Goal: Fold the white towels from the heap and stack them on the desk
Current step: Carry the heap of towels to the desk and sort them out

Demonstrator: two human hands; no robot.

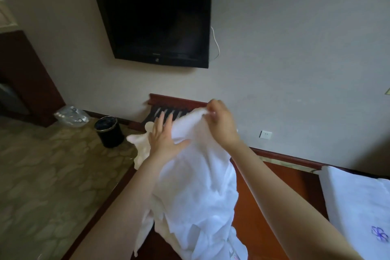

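Right hand (219,121) pinches the limp white cotton towel (198,175) by its top edge; left hand (163,136) lies flat, fingers spread. Best find the second corner before folding.

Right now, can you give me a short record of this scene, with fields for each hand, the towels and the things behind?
lifted towel: white, held up above the heap
right hand: pinches the towel's top edge
left hand: open, fingers spread, touching the towel's side
heap: crumpled white towels on the desk
folded towels: on the desk at the right, blue mark on top
background: dark television on the wall; black bin on the floor
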